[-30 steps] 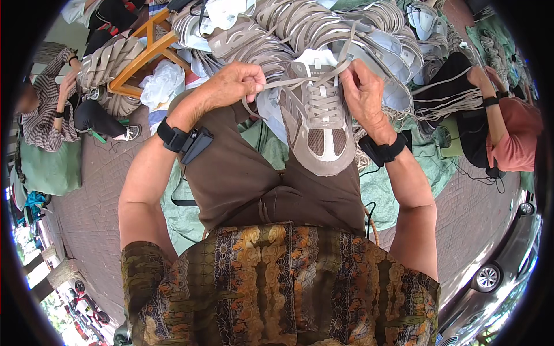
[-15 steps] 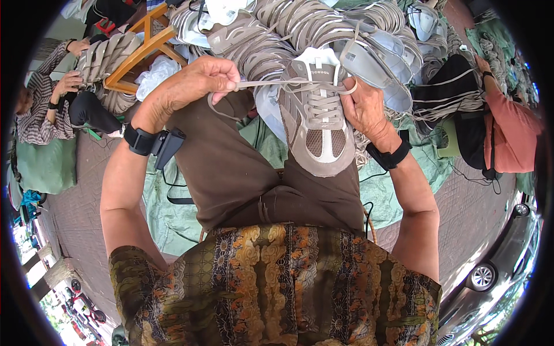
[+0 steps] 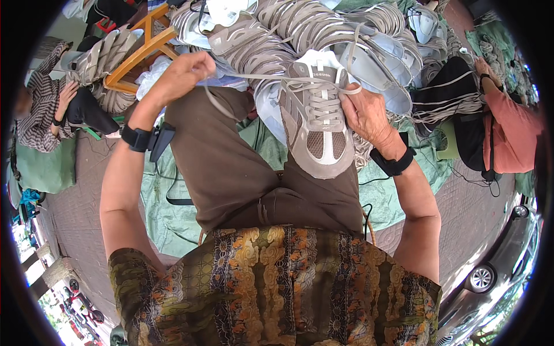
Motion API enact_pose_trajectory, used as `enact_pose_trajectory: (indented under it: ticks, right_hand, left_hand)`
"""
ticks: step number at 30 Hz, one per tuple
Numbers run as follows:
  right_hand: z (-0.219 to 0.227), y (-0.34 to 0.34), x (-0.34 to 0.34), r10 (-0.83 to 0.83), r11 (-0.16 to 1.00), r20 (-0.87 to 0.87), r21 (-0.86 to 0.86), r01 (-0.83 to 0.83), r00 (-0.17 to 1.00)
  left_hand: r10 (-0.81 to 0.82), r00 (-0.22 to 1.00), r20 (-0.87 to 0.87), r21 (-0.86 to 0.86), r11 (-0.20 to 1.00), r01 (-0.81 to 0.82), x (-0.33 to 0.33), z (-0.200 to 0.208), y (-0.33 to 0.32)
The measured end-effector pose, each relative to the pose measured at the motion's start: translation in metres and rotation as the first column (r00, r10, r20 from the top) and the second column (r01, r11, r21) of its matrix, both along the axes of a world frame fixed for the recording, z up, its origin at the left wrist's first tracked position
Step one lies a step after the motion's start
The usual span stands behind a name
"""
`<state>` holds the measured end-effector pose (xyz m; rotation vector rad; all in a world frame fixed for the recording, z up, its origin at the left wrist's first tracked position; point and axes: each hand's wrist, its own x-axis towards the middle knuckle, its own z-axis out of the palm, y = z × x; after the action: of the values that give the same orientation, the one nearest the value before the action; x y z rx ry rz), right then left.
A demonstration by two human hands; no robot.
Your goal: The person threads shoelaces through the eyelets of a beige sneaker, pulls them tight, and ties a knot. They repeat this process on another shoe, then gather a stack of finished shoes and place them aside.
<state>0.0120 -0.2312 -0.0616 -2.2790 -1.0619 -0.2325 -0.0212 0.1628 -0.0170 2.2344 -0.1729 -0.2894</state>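
Observation:
A grey-beige sneaker upper (image 3: 323, 144) with white trim and crossed laces rests on my right thigh, its toe toward me. A flat beige shoelace (image 3: 259, 76) stretches leftward from its upper eyelets. My left hand (image 3: 187, 70), above my left knee, has bent fingers closed on this lace, whose blurred tail hangs below them. My right hand (image 3: 366, 115) grips the upper's right edge, thumb against the eyelet side. A short loop of lace sticks out beside that thumb and index finger; the fingers beneath the upper are hidden.
Stacked shoe uppers (image 3: 311, 29) lie beyond my knees. An orange wooden stool frame (image 3: 144, 52) and crumpled clear plastic (image 3: 151, 75) are at far left. Green sheeting (image 3: 164, 225) covers the ground. People work at left (image 3: 43, 109) and right (image 3: 513, 132).
My left hand has moved left and slightly up, and the lace between it and the upper is longer and slacker. My right hand barely shifts. The left co-worker's hands have lowered.

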Motion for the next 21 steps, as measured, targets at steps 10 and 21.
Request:
enact_pose_trajectory:
  ticks: [10, 21]
  right_hand:
    - [0.037, 0.011, -0.003, -0.089, 0.973, -0.066, 0.206, 0.101, 0.994]
    - [0.009, -0.003, 0.018, -0.026, 0.971, -0.403, 0.209, 0.119, 0.915]
  left_hand:
    - [-0.152, 0.899, 0.410, 0.090, 0.988, 0.126, 0.001, -0.001, -0.148]
    - [-0.092, 0.988, 0.127, -0.089, 0.991, 0.104, 0.014, 0.001, -0.165]
